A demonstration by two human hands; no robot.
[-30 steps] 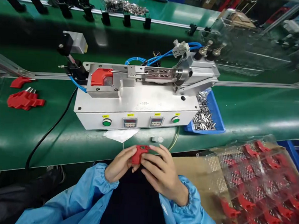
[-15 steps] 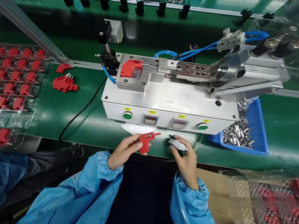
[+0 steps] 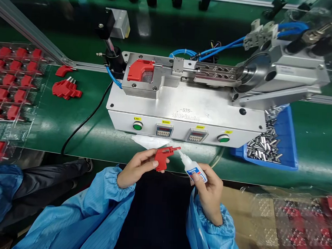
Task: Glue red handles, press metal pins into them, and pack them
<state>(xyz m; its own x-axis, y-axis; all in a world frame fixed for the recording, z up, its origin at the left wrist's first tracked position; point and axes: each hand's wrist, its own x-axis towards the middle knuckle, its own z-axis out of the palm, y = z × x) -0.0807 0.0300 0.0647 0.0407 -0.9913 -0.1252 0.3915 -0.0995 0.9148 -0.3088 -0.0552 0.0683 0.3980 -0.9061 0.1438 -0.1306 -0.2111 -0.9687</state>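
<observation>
My left hand (image 3: 137,167) grips a small red plastic part (image 3: 163,156) with a thin stem pointing right. My right hand (image 3: 208,186) holds a small white glue bottle (image 3: 192,166), its nozzle tip touching or nearly touching the end of the part's stem. Both hands hover just in front of a grey metal press machine (image 3: 183,110), over the near edge of the green table. Another red part (image 3: 138,69) sits clamped in the machine's fixture at its upper left.
A blue bin of metal pins (image 3: 267,146) stands right of the machine. Loose red parts (image 3: 65,88) and a clear tray of red parts (image 3: 9,83) lie at left. A white cloth (image 3: 150,140) lies under the machine's front. Another clear tray (image 3: 302,224) sits lower right.
My right hand picked up the glue bottle from the table and brought its nozzle to the stem of the red part. Earlier both hands held the part together.
</observation>
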